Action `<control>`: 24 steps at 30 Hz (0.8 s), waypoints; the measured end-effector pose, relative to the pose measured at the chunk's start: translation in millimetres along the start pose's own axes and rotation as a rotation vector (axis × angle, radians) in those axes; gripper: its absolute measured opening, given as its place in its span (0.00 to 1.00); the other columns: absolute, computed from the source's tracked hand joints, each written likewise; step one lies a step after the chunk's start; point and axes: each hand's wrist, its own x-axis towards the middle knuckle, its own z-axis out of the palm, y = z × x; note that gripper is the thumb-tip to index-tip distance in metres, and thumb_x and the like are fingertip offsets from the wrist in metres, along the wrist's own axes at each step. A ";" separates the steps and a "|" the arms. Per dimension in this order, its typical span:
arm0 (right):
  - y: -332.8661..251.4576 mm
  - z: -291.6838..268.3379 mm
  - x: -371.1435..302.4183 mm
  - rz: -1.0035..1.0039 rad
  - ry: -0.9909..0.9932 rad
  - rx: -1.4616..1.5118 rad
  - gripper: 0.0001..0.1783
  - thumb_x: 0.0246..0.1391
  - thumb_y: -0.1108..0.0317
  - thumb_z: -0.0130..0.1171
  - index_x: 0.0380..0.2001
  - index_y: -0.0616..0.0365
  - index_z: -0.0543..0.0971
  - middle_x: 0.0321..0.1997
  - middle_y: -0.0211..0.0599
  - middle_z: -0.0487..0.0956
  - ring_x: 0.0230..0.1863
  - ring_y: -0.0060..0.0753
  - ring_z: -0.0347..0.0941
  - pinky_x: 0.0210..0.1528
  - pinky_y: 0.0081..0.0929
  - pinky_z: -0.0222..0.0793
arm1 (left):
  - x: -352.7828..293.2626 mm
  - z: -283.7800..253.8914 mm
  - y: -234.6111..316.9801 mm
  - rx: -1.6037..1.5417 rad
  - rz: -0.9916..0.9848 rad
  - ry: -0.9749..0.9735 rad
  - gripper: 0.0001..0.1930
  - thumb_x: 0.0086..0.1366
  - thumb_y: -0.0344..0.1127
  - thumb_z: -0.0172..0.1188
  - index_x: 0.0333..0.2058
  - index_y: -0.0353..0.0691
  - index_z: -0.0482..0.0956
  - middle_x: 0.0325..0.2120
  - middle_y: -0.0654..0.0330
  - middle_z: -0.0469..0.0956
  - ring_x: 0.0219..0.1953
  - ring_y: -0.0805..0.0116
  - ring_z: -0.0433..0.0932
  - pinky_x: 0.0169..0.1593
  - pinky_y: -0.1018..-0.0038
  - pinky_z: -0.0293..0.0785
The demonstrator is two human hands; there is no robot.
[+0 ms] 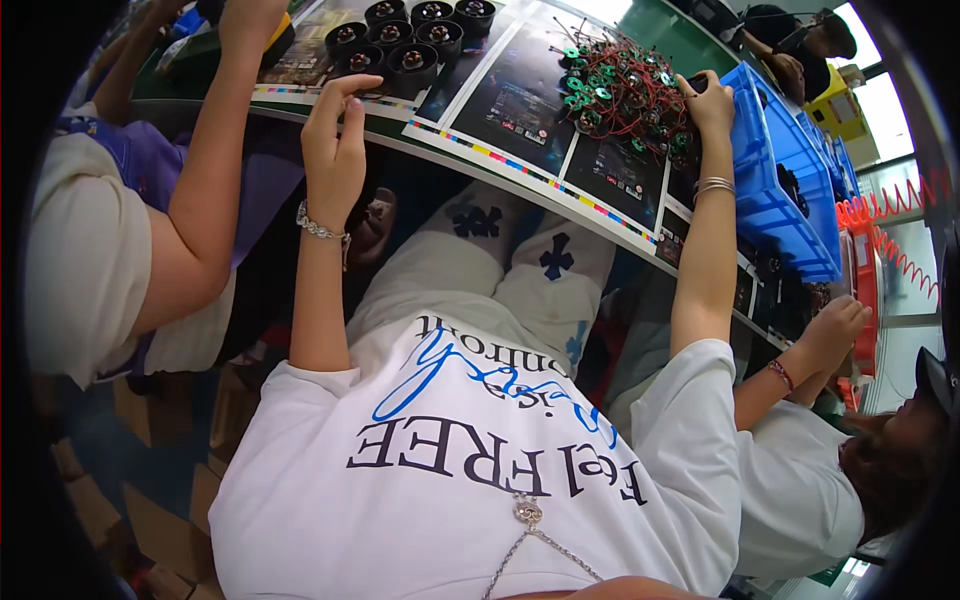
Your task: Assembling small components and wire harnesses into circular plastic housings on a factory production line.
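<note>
My left hand [335, 145] is raised at the table's front edge, its index finger and thumb apart and nothing visible between them. Just beyond it stand several round black cups [411, 68], open at the top, with coppery parts inside. My right hand [708, 108] is at the right end of a tangled pile of small green circuit boards with red and black wires [620, 90]. Its fingers curl around something dark that I cannot make out. A blue plastic bin [765, 165] stands close beside that hand.
Printed dark sheets with colour strips [510, 90] cover the white-edged table [470, 160]. To my left, a co-worker's arm [205, 200] reaches over the table. Another person's hands [835, 325] work at the right. Red coiled hoses [895, 205] hang at the far right.
</note>
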 end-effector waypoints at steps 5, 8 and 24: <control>7.6 -5.0 -7.5 -0.071 0.088 0.092 0.36 0.47 0.34 0.62 0.50 0.50 0.79 0.43 0.50 0.73 0.38 0.49 0.76 0.44 0.37 0.75 | 1.6 -7.4 21.7 0.024 0.074 -0.139 0.13 0.65 0.23 0.47 0.45 0.38 0.76 0.47 0.59 0.78 0.45 0.64 0.75 0.52 0.72 0.69; 11.0 -4.7 -17.1 -0.095 0.117 0.137 0.35 0.47 0.36 0.64 0.50 0.51 0.79 0.43 0.49 0.73 0.38 0.49 0.75 0.44 0.37 0.75 | 7.4 -17.2 33.2 0.067 0.136 -0.156 0.12 0.65 0.23 0.47 0.45 0.38 0.76 0.48 0.58 0.77 0.48 0.62 0.75 0.55 0.71 0.68; -4.3 -15.0 -25.1 -0.123 0.209 0.226 0.33 0.44 0.41 0.68 0.47 0.57 0.82 0.41 0.44 0.73 0.36 0.44 0.75 0.42 0.34 0.75 | -7.8 -6.4 34.8 0.167 0.234 -0.112 0.11 0.60 0.22 0.53 0.42 0.38 0.76 0.47 0.57 0.76 0.44 0.60 0.75 0.49 0.70 0.72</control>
